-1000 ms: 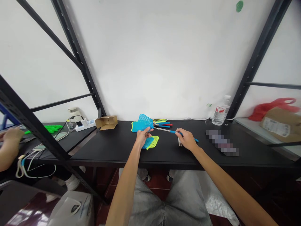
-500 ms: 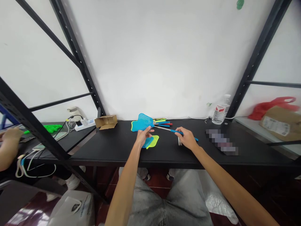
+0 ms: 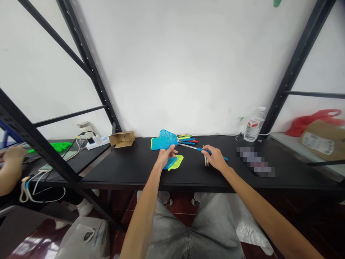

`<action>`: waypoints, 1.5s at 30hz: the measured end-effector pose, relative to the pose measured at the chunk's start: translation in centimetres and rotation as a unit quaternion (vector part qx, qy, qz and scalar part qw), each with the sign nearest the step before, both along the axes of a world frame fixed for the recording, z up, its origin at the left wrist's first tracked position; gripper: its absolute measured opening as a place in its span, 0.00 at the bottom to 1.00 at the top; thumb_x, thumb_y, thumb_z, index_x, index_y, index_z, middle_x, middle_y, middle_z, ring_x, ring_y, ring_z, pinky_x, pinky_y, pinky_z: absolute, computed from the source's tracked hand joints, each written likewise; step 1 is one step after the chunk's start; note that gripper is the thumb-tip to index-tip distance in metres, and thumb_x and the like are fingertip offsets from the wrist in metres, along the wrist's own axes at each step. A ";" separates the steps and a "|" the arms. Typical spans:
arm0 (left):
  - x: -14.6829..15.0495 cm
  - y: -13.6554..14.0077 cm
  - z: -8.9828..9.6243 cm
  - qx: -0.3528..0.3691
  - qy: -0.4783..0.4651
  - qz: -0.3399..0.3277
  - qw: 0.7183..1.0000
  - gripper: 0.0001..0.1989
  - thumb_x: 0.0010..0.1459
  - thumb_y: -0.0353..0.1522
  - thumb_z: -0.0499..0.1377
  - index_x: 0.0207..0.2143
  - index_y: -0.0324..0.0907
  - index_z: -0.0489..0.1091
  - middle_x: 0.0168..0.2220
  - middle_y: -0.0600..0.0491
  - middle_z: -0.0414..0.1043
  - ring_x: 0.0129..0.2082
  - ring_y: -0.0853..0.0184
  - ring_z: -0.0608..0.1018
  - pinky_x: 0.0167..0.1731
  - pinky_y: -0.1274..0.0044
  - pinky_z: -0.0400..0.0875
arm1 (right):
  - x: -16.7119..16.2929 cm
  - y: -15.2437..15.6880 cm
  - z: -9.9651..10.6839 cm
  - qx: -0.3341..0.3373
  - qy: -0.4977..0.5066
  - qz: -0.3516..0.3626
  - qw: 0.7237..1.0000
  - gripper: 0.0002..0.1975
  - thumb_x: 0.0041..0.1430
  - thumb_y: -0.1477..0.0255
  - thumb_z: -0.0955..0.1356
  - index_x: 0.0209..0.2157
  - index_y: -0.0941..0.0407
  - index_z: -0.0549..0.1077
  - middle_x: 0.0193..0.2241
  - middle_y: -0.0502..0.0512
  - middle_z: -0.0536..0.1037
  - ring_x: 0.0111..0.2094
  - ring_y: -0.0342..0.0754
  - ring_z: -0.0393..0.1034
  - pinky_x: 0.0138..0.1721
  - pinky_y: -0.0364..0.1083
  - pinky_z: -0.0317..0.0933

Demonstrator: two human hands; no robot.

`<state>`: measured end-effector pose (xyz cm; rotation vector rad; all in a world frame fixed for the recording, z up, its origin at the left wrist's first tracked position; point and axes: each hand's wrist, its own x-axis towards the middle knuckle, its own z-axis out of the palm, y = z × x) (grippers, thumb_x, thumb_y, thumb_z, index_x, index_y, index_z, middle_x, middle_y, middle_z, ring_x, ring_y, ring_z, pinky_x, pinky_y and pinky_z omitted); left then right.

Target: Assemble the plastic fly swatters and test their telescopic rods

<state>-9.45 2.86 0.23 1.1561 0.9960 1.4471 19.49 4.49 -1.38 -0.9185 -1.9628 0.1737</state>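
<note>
Between my hands is a blue fly swatter (image 3: pixel 167 137) with a metal shaft and a blue handle. My left hand (image 3: pixel 167 155) pinches it at the base of its perforated head. Around the handle, at the right, my right hand (image 3: pixel 214 157) is closed. Behind the head lies a pile of fly swatters with blue, red, black and yellow handles (image 3: pixel 188 139). A yellow-green swatter head (image 3: pixel 178 162) and a blue one lie on the black table just right of my left hand. Several metal rods (image 3: pixel 206 160) rest beside my right hand, partly hidden by it.
An open cardboard box (image 3: pixel 122 139) and a white power strip (image 3: pixel 97 142) stand to the left. At the right are a water bottle (image 3: pixel 253 126), a blurred-out object (image 3: pixel 254 162) and a red bag (image 3: pixel 312 122). Another person's hand (image 3: pixel 13 154) shows at the far left.
The swatter and both hands sit nearly where they were, still gripping it. The view has shifted very slightly.
</note>
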 end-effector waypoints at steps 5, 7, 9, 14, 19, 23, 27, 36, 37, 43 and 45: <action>0.1 0.0 -0.1 0.015 0.014 -0.020 1.000 0.27 0.47 0.49 0.69 0.41 0.36 0.77 0.26 0.49 0.78 0.19 0.72 0.73 0.24 0.78 0.68 | -0.1 -0.1 0.1 -0.011 -0.015 0.011 1.000 0.16 0.68 0.59 0.60 0.35 0.53 0.73 0.26 0.52 0.75 0.29 0.49 0.70 0.35 0.46 0.60; 0.1 0.1 -0.1 0.017 0.018 -0.024 0.999 0.27 0.47 0.49 0.69 0.40 0.36 0.77 0.26 0.49 0.77 0.19 0.72 0.73 0.23 0.78 0.67 | -0.1 0.0 0.0 -0.014 -0.016 0.012 1.000 0.17 0.68 0.59 0.60 0.35 0.53 0.74 0.25 0.52 0.75 0.28 0.49 0.69 0.34 0.46 0.60; 0.1 0.0 -0.1 0.020 0.020 -0.031 0.999 0.26 0.48 0.49 0.69 0.40 0.37 0.78 0.26 0.50 0.77 0.19 0.72 0.73 0.24 0.78 0.68 | 0.0 0.1 0.0 -0.018 -0.016 0.013 1.000 0.17 0.68 0.59 0.60 0.35 0.54 0.74 0.25 0.51 0.75 0.27 0.49 0.69 0.34 0.46 0.60; 0.2 -0.2 0.1 0.025 0.024 -0.037 0.999 0.26 0.49 0.48 0.68 0.41 0.37 0.78 0.25 0.50 0.77 0.19 0.72 0.72 0.24 0.78 0.69 | 0.2 0.2 -0.1 -0.037 -0.011 0.016 0.999 0.18 0.68 0.60 0.59 0.34 0.53 0.74 0.23 0.50 0.74 0.25 0.48 0.68 0.32 0.45 0.59; 0.4 -0.4 0.3 0.036 0.055 -0.037 0.997 0.27 0.50 0.50 0.67 0.41 0.37 0.79 0.25 0.49 0.77 0.19 0.71 0.71 0.24 0.78 0.70 | 0.1 0.1 0.0 -0.046 -0.012 0.011 0.999 0.21 0.68 0.59 0.58 0.31 0.54 0.75 0.23 0.51 0.74 0.25 0.47 0.67 0.32 0.45 0.57; 0.4 -0.4 0.5 0.037 0.060 -0.045 0.997 0.25 0.50 0.50 0.67 0.37 0.37 0.79 0.22 0.51 0.75 0.17 0.73 0.69 0.25 0.78 0.69 | 0.0 -0.2 0.3 -0.063 -0.013 0.014 0.998 0.22 0.68 0.58 0.58 0.30 0.54 0.76 0.21 0.50 0.73 0.24 0.47 0.66 0.31 0.45 0.57; 0.3 -0.4 0.4 0.039 0.068 -0.053 0.996 0.25 0.51 0.50 0.66 0.38 0.36 0.79 0.22 0.51 0.74 0.17 0.73 0.69 0.24 0.79 0.67 | 0.1 -0.2 0.4 -0.074 -0.012 0.019 0.997 0.25 0.68 0.57 0.58 0.28 0.55 0.76 0.19 0.50 0.72 0.22 0.47 0.65 0.30 0.45 0.56; 0.5 0.5 0.0 0.062 0.034 -0.008 0.997 0.19 0.53 0.44 0.67 0.24 0.36 0.77 0.21 0.50 0.74 0.17 0.74 0.69 0.24 0.79 0.65 | -0.4 -0.5 0.5 -0.079 -0.009 0.019 0.997 0.24 0.69 0.57 0.57 0.32 0.55 0.77 0.21 0.49 0.72 0.24 0.45 0.65 0.30 0.43 0.56; 0.4 0.7 0.1 0.060 0.013 0.007 0.998 0.18 0.53 0.43 0.67 0.23 0.36 0.76 0.22 0.49 0.75 0.17 0.74 0.69 0.23 0.79 0.65 | -0.5 -0.6 0.6 -0.077 0.000 0.017 0.997 0.24 0.69 0.57 0.57 0.33 0.55 0.77 0.21 0.49 0.72 0.24 0.46 0.66 0.31 0.43 0.57; -1.6 1.4 0.8 -0.003 -0.214 0.203 0.956 0.08 0.57 0.34 0.65 0.33 0.37 0.74 0.30 0.49 0.79 0.18 0.75 0.71 0.20 0.81 0.64 | -0.3 -0.5 0.7 -0.083 0.069 -0.031 0.994 0.23 0.70 0.59 0.55 0.41 0.55 0.76 0.22 0.48 0.72 0.25 0.45 0.68 0.33 0.43 0.58; -2.3 1.5 0.9 -0.033 -0.246 0.234 0.940 0.06 0.60 0.32 0.61 0.37 0.37 0.73 0.35 0.47 0.80 0.21 0.74 0.75 0.22 0.81 0.66 | -0.3 -0.5 0.7 -0.085 0.056 -0.029 0.994 0.23 0.70 0.59 0.55 0.41 0.55 0.77 0.22 0.48 0.73 0.25 0.45 0.69 0.34 0.43 0.58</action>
